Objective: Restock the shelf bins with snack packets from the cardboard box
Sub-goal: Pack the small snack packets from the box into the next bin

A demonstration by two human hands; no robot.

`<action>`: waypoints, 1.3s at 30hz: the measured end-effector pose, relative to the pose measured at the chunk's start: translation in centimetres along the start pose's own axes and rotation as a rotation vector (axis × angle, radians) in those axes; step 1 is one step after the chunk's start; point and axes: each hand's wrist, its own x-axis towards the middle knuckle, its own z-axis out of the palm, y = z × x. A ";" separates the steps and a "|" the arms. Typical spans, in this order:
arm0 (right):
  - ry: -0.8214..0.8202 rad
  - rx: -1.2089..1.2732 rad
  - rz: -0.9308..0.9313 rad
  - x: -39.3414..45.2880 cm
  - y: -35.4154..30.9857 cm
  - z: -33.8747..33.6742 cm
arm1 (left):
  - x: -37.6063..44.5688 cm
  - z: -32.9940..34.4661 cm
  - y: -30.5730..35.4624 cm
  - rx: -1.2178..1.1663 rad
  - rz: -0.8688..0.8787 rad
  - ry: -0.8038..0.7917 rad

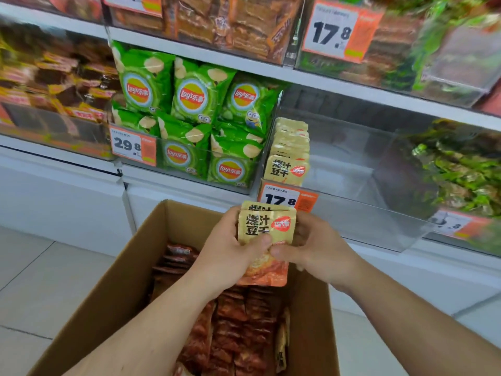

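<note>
Beige 爆汁豆干 packets (267, 226) gripped by left hand (230, 245) and right hand (317, 248); Lay's bags (192, 96) beyond.

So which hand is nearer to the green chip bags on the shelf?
Left. The left hand is below the green chip bags, slightly to their right; the right hand is farther right, under the clear bin.

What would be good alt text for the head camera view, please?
Both hands, left hand and right hand, hold a small stack of yellow snack packets above an open cardboard box of red-brown packets. Behind is a clear shelf bin with matching yellow packets at its left end.
</note>
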 end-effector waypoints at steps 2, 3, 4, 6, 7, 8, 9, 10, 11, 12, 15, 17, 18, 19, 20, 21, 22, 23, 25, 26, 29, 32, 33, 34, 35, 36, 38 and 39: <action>-0.010 -0.007 0.028 0.1 -0.4 -0.3 | -0.1 0.5 0.3 -0.003 0.040 0.003; -0.013 -0.009 0.048 0.1 -0.6 -0.4 | 0.0 0.7 0.5 -0.002 0.057 0.001; -0.018 0.001 0.061 0.2 -0.6 -0.6 | 0.1 0.9 0.6 0.004 0.072 -0.001; -0.026 0.038 0.072 0.4 -0.6 -0.9 | 0.3 1.2 0.8 0.030 0.094 -0.004; -0.026 0.052 0.078 0.4 -0.7 -1.0 | 0.5 1.4 0.9 0.040 0.100 -0.001; -0.022 0.063 0.079 0.5 -0.7 -1.2 | 0.7 1.6 1.0 0.044 0.103 0.004; -0.016 0.073 0.081 0.5 -0.8 -1.4 | 1.0 1.8 1.1 0.050 0.109 0.009; -0.007 0.082 0.081 0.6 -0.9 -1.7 | 1.3 1.9 1.3 0.058 0.119 0.008; 0.000 0.096 0.076 0.6 -1.0 -1.9 | 1.6 2.1 1.5 0.067 0.133 0.004; 0.005 0.120 0.064 0.7 -1.2 -2.1 | 1.9 2.2 1.7 0.074 0.149 -0.003; 0.054 0.225 -0.030 1.1 -2.4 -3.2 | 3.0 2.4 2.8 0.106 0.191 0.002; 0.175 0.278 -0.127 1.7 -3.3 -4.5 | 3.7 2.5 3.3 0.152 0.227 0.058; 0.258 0.279 -0.175 2.0 -3.7 -5.2 | 4.1 2.5 3.4 0.184 0.247 0.102; 0.342 0.268 -0.219 2.4 -4.1 -6.0 | 4.5 2.5 3.4 0.214 0.259 0.146; 0.417 0.245 -0.255 2.8 -4.5 -6.7 | 4.8 2.4 3.3 0.237 0.259 0.178; 0.472 0.216 -0.281 3.1 -4.8 -7.2 | 5.1 2.4 3.2 0.257 0.248 0.198; 0.503 0.190 -0.295 3.5 -5.0 -7.5 | 5.3 2.4 3.0 0.271 0.228 0.206; 0.512 0.176 -0.296 3.9 -5.1 -7.6 | 5.5 2.4 2.8 0.277 0.207 0.205; 0.486 0.147 -0.257 4.8 -4.7 -7.3 | 5.7 2.5 2.4 0.281 0.173 0.193; 0.463 0.111 -0.226 5.4 -4.3 -7.1 | 5.7 2.5 2.1 0.286 0.166 0.188; 0.388 -0.013 -0.111 7.0 -2.8 -6.4 | 5.6 2.5 1.7 0.281 0.157 0.186; 0.373 -0.119 -0.042 8.0 -2.5 -5.7 | 5.3 2.5 1.6 0.248 0.152 0.170; 0.372 -0.174 -0.026 8.2 -2.6 -5.4 | 5.2 2.5 1.6 0.235 0.150 0.164; 0.363 -0.225 -0.001 8.4 -2.7 -5.2 | 5.1 2.4 1.6 0.221 0.151 0.160; 0.349 -0.267 0.030 8.5 -2.9 -5.1 | 5.0 2.4 1.6 0.209 0.154 0.156; 0.334 -0.297 0.060 8.6 -3.1 -4.9 | 4.8 2.3 1.5 0.209 0.156 0.157; 0.304 -0.339 0.097 8.9 -3.4 -4.8 | 4.6 2.1 1.3 0.224 0.149 0.163; 0.288 -0.361 0.111 8.9 -3.5 -4.8 | 4.4 1.9 1.2 0.229 0.140 0.167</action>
